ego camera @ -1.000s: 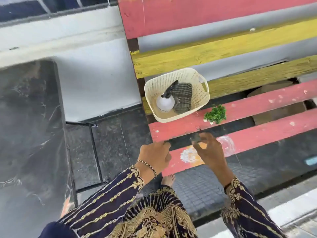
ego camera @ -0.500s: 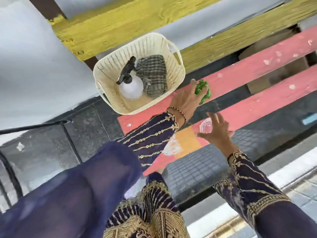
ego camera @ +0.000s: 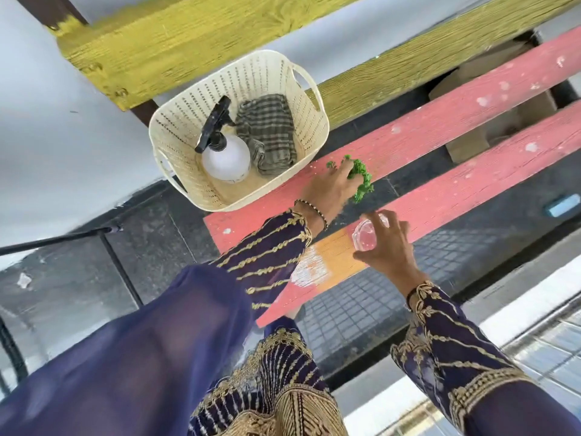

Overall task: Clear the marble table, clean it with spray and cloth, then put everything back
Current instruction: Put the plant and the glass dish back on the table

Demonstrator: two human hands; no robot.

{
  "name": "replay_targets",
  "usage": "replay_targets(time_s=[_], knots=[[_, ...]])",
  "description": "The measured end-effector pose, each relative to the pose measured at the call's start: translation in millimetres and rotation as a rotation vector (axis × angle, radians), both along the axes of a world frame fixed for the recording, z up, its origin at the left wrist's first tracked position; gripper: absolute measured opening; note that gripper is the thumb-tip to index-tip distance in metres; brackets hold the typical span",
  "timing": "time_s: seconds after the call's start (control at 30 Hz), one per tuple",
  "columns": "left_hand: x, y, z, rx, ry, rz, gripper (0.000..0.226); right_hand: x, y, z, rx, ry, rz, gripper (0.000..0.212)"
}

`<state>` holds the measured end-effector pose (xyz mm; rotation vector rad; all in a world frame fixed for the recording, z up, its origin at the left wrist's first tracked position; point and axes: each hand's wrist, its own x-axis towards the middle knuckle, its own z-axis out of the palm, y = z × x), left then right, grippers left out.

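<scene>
A cream plastic basket (ego camera: pixel 309 127) stands on the red slats of a painted bench. Inside it lie a white spray bottle (ego camera: pixel 226 158) with a black trigger and a folded checked cloth (ego camera: pixel 270 130). To the basket's right, my left hand (ego camera: pixel 330 188) closes over a small green plant sprig (ego camera: pixel 363 177) lying on a red slat. My right hand (ego camera: pixel 388 247) holds a small clear glass (ego camera: pixel 364 237) just above the nearer red slat. The marble table is out of view.
The bench has yellow slats (ego camera: pixel 188 42) at the back and red slats (ego camera: pixel 471 99) in front, with gaps between them. A black metal frame (ego camera: pixel 119 269) stands at the left over dark floor tiles. A white kerb runs along the lower right.
The view has swung from the marble table to the bench. My left hand reached from near my body to the green sprig and has closed on it. My right hand keeps the glass.
</scene>
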<state>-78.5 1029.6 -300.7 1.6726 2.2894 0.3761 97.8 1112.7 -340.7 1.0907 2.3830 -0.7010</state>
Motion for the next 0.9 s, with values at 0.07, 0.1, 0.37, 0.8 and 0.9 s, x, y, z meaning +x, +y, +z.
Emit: replay_targets(time_s=[0.07, 0.1, 0.37, 0.8, 0.9], knots=[[8.7, -29.5, 16.4, 0.016, -0.031, 0.045, 0.023, -1.9, -21.0, 14.1, -0.006, 0.016, -0.005, 0.091], [11.9, -43.8, 21.9, 0.016, -0.049, 0.076, 0.023, -3.0, -31.4, 20.7, -0.008, 0.026, -0.007, 0.090], [25.2, -208.8, 109.3, -0.120, -0.053, 0.243, 0.028, -24.7, -160.4, 104.9, 0.018, 0.126, 0.158, 0.088], [4.9, -536.1, 285.8, 0.034, 0.175, 0.601, 0.030, -103.9, -447.6, 283.9, 0.040, 0.372, 0.499, 0.096], [-2.0, -597.0, 315.0, 0.038, 0.171, 0.721, 0.032, -124.8, -502.9, 310.9, 0.022, 0.438, 0.563, 0.098]])
